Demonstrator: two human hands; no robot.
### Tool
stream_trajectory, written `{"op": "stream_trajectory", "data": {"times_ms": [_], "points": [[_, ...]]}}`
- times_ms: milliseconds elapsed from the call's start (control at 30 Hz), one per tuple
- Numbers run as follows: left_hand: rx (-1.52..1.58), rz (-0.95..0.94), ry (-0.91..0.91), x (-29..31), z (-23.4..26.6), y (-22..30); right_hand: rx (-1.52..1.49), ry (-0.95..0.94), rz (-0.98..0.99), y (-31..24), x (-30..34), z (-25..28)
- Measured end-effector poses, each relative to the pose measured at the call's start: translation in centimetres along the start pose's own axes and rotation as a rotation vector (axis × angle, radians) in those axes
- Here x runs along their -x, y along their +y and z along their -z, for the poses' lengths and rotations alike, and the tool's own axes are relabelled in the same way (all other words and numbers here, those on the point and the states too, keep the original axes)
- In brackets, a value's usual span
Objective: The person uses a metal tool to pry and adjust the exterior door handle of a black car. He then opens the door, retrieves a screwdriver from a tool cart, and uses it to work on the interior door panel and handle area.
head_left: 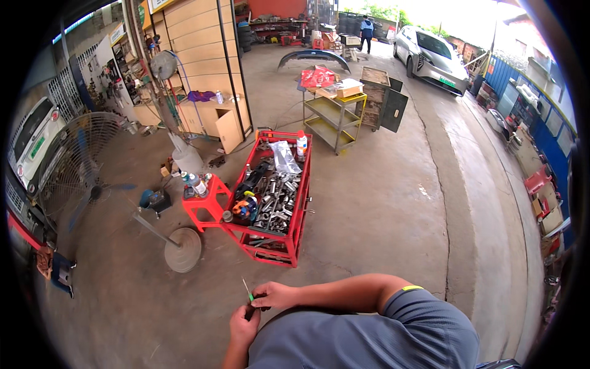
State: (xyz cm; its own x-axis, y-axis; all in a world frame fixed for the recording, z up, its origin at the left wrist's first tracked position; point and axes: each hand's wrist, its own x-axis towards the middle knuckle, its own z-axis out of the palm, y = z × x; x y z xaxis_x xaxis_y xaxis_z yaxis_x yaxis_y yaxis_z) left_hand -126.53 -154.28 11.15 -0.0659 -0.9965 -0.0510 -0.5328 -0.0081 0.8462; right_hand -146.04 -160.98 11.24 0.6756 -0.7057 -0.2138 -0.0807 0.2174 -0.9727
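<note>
In front of my body, my right hand has its fingers closed around a small screwdriver with a green handle. Its thin metal shaft points up and away from me. Just below, my left hand is closed close against the right fingertips. Something dark shows between the two hands, too small and covered to name. Beyond them stands a red tool cart, its top tray heaped with sockets and other metal tools, a spray can and a clear plastic bag.
A red stool with bottles adjoins the cart's left side. Left of it are a round-based stand and a large caged fan. Farther off are a yellow-grey shelf trolley, a bumper, a silver car and another person.
</note>
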Motion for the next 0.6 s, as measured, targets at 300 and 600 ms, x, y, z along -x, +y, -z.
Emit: {"op": "stream_trajectory", "data": {"times_ms": [300,600], "points": [[-0.013,0.125,0.250,12.7,18.3,-16.3,-0.060,-0.123,0.004,1.3,-13.9,-21.1],[-0.170,0.524,0.287,24.2,37.7,-24.4,0.676,-0.014,-0.275,14.8,-28.3,-26.5]]}}
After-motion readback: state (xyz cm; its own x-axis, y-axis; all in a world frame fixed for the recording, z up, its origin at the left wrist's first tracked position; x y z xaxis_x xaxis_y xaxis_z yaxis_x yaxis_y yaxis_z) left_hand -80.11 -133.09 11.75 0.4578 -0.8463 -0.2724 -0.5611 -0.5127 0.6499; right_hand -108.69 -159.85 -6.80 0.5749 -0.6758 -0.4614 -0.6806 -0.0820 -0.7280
